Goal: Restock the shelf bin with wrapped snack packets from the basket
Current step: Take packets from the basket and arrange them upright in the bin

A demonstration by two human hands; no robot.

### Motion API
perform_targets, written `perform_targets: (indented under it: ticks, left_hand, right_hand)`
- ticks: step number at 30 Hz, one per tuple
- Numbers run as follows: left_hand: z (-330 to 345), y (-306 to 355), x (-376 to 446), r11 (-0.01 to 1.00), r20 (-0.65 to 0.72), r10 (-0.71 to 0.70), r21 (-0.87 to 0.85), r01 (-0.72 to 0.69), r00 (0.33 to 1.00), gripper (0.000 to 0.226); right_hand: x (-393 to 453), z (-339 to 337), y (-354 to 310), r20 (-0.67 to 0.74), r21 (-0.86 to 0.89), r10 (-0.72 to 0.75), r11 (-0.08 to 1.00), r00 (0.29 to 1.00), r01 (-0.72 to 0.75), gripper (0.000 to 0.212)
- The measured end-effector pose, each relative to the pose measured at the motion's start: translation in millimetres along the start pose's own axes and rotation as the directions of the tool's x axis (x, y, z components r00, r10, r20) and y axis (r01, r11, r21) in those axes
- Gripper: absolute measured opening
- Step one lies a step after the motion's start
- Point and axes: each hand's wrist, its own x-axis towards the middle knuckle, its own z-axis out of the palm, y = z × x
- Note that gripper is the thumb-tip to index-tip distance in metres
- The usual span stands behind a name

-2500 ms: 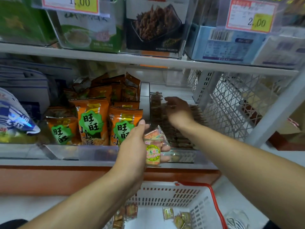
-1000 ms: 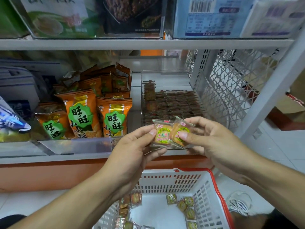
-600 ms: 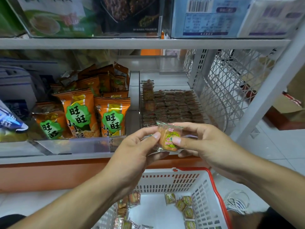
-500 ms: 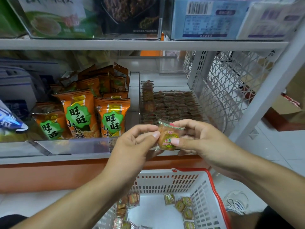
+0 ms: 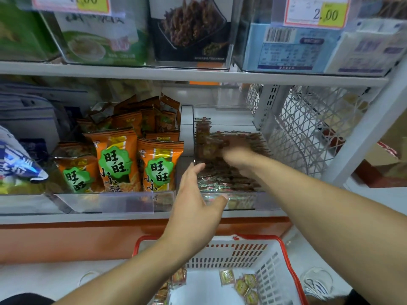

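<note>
Right hand point(image 5: 236, 156) reaches deep into the clear shelf bin point(image 5: 233, 202), over the rows of snack packets point(image 5: 222, 178); motion-blurred, so its grip cannot be told. Left hand point(image 5: 196, 208) at the bin's front-left corner, fingers straight, holding nothing. Basket point(image 5: 229, 253) below the shelf, loose packets point(image 5: 242, 285) inside.
</note>
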Motion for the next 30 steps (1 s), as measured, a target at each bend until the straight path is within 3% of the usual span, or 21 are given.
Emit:
perform_targets:
  ticks: [3, 6, 8, 12, 17, 21, 24, 30]
  left_hand:
    - [-1.3, -1.4, 3.8, 1.000, 0.009, 0.003, 0.010, -0.003, 1.000, 0.075]
    - [-3.5, -4.1, 4.5, 1.000, 0.014, 0.026, 0.014, -0.026, 1.000, 0.073]
    - [-3.9, -5.8, 5.1, 0.999, 0.022, 0.038, 0.013, -0.038, 0.999, 0.073]
    - [-1.1, -8.1, 6.0, 0.998, 0.027, 0.053, 0.020, -0.054, 0.998, 0.076]
    - [2.8, -10.9, 6.4, 0.998, 0.038, 0.063, 0.019, -0.063, 0.997, 0.071]
    - [4.0, -14.1, 6.2, 0.997, 0.038, 0.070, 0.028, -0.072, 0.997, 0.075]
    - [5.1, -15.2, 5.6, 0.997, 0.043, 0.069, 0.030, -0.071, 0.997, 0.078]
    - [5.2, -14.7, 4.7, 0.997, 0.047, 0.055, 0.047, -0.057, 0.997, 0.079]
  right_hand:
    - [9.0, -10.9, -9.2, 0.187, -0.111, -0.062, 0.990, 0.980, 0.084, 0.021]
    - [-0.6, -28.3, -7.8, 0.435, -0.074, -0.072, 0.991, 0.897, 0.115, 0.029]
    - [-6.5, -28.4, -2.8, 0.494, -0.146, -0.061, 0.978, 0.867, 0.151, 0.024]
    - [-4.4, -18.7, 2.4, 0.445, -0.210, -0.086, 0.958, 0.891, 0.197, 0.018]
    - [-4.3, -17.0, 9.7, 0.412, -0.044, -0.183, 0.975, 0.893, 0.220, 0.032]
    - [1.5, -13.0, 9.3, 0.356, -0.051, -0.249, 0.957, 0.901, 0.285, 0.035]
    - [12.2, -13.5, 10.9, 0.267, -0.125, -0.295, 0.933, 0.917, 0.337, 0.035]
    - [28.3, -1.9, 8.9, 0.056, -0.139, -0.286, 0.946, 0.956, 0.292, 0.035]
